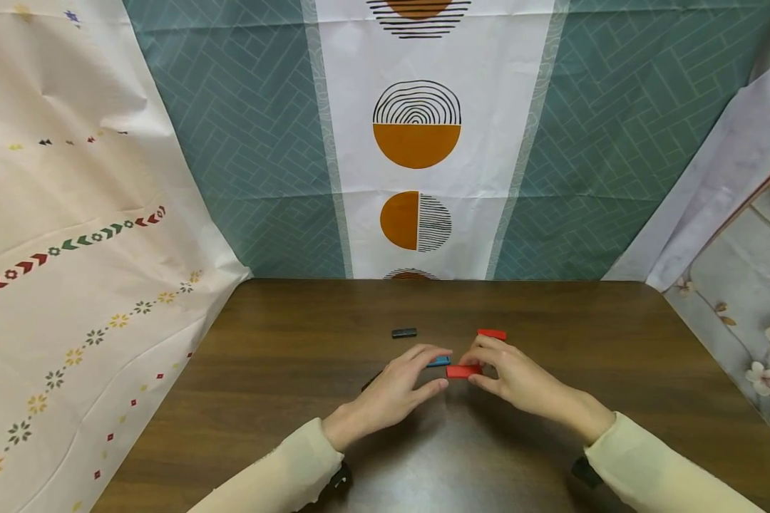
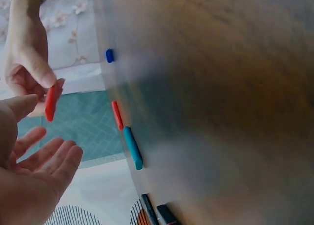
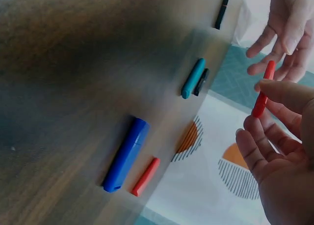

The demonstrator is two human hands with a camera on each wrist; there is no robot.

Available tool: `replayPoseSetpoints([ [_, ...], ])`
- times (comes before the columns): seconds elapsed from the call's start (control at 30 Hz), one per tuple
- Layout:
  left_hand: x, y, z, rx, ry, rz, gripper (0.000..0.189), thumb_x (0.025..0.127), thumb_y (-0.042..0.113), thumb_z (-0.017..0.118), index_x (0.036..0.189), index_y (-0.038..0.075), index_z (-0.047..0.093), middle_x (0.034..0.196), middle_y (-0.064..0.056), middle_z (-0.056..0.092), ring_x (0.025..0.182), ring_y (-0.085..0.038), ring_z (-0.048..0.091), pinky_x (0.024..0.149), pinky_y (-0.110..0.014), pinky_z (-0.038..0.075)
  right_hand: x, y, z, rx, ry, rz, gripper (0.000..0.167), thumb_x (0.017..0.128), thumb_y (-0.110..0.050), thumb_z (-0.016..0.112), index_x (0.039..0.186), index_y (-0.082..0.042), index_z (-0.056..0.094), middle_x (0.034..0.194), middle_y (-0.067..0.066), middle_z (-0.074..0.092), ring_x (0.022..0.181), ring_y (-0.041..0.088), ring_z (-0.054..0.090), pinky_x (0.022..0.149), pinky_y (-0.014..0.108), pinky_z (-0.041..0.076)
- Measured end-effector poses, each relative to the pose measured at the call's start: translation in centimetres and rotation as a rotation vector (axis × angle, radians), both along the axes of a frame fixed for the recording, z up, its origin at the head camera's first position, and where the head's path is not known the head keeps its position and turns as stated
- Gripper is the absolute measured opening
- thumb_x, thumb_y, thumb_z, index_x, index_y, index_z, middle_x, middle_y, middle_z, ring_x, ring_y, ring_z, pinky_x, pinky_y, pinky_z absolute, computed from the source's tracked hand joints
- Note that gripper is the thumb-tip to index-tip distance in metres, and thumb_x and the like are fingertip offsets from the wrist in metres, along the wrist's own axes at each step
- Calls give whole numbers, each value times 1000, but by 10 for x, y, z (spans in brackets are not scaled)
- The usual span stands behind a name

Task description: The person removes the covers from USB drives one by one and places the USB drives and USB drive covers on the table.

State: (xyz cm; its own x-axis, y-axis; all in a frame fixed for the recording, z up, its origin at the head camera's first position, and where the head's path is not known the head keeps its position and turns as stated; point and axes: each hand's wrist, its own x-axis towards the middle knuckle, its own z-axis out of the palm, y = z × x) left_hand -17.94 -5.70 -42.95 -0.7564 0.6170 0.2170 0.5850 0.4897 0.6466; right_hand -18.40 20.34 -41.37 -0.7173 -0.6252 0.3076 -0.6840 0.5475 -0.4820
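My right hand (image 1: 526,377) pinches a slim red stick (image 1: 462,371), which looks like a capped USB stick, between thumb and fingers above the table. A seam crosses it in the right wrist view. My left hand (image 1: 391,388) is beside its free end, fingers spread and thumb apart from the stick, holding nothing. Behind the hands lie a teal stick (image 1: 438,361), partly covered by the left fingers, and a second red stick (image 1: 491,333). A larger blue stick (image 3: 126,154) with a cap seam lies near that second red one; the right hand hides it in the head view.
One black stick (image 1: 404,333) lies farther back on the brown wooden table (image 1: 295,320). Another dark stick (image 1: 371,381) is partly hidden by the left hand. Patterned cloth (image 1: 269,142) hangs behind the table, and more cloth hangs at both sides.
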Motion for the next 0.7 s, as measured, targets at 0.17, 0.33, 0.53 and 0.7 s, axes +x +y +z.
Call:
replayPoseSetpoints([
  [0.17,2,0,-4,54,10,15,49,107,38,60,153,24,50,148,7,53,132,-19,57,107,-37,49,1,-1,5,0,15,-18,23,88,-6,84,108,-15,76,100,-10,58,87,7,53,74,26,52],
  [0.33,3,0,-5,115,38,36,51,103,33,68,150,24,52,145,6,56,126,-21,61,103,-37,52,2,-3,8,-51,50,-8,26,86,-3,85,107,-14,76,98,-9,58,86,8,53,72,24,51],
  [0.53,3,-1,-2,183,78,59,56,93,23,80,145,19,58,138,5,61,120,-25,63,99,-44,54,7,-9,8,-128,97,2,29,84,2,85,107,-13,76,97,-9,58,85,7,51,67,23,47],
  [0.7,2,-4,-3,212,64,76,55,92,22,82,142,17,61,136,7,62,117,-27,63,97,-43,55,9,-16,5,-169,136,-11,32,83,6,85,107,-12,75,99,-8,60,86,8,57,71,23,51],
])
